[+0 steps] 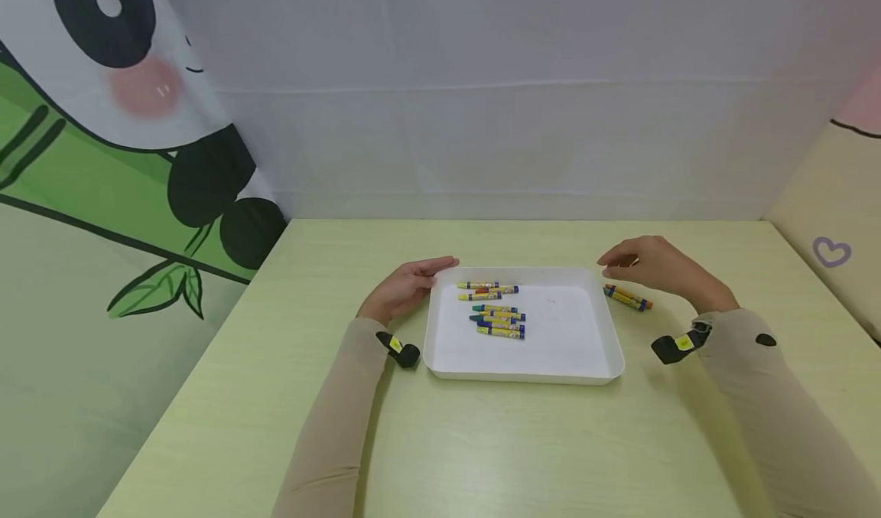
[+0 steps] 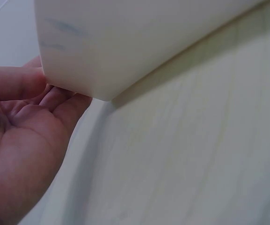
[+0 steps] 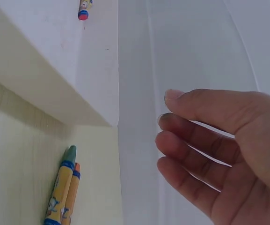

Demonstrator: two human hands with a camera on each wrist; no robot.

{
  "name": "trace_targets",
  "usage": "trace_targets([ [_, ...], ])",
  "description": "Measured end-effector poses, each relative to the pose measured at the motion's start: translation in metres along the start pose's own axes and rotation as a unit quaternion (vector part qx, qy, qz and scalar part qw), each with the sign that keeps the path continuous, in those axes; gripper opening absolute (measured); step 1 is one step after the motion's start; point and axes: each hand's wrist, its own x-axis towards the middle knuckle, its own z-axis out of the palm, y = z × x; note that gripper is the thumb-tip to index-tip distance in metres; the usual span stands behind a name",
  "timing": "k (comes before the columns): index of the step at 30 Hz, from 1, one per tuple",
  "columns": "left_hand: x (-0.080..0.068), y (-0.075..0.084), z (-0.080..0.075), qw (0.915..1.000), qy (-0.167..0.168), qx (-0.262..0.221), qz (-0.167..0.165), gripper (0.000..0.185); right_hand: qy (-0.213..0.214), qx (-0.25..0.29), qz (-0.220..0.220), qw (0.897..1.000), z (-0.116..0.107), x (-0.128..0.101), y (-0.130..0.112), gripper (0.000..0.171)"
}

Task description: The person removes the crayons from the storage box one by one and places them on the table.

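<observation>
Down at the near end, two beige sleeves [image 1: 326,434] come in over the pale wooden table [image 1: 475,457], one on each side of the white tray [image 1: 567,334], a small black wrist camera [image 1: 407,356] on the left cuff. And here are the crayons [image 1: 501,333], yellow-wrapped, lying in the tray left of its middle: a lower bunch with green, blue and yellow tips, then an upper one with yellow and orange. Just outside the tray's right wall, a few loose crayons [image 1: 622,296] lie side by side, a green tip and an orange one among them. Now the left hand [image 1: 402,292]: it grips the tray's far left corner between thumb and fingers. Over beyond the far right corner, the right hand [image 1: 661,268] hangs half open above the loose crayons, fingers softly bent, holding nothing! Behind the tray rises a pale backdrop [image 1: 509,143].
</observation>
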Motion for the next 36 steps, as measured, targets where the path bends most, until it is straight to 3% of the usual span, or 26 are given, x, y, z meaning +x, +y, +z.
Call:
trace_targets([
  [9, -0.004, -0.003, 0.000, 1.0000, -0.007, 0.002, -0.002, 0.050, -0.016, 0.009, -0.047, 0.999, 0.019, 0.016, -0.018, 0.028],
  [29, -0.013, -0.002, -0.003, 0.9999, -0.014, 0.006, 0.000, 0.050, -0.103, 0.002, -0.066, 0.992, 0.070, 0.039, -0.052, 0.025],
  [36, -0.015, -0.003, -0.004, 0.9998, -0.018, 0.010, 0.000, 0.051, -0.115, 0.005, -0.064, 0.991, 0.084, 0.041, -0.056, 0.020],
])
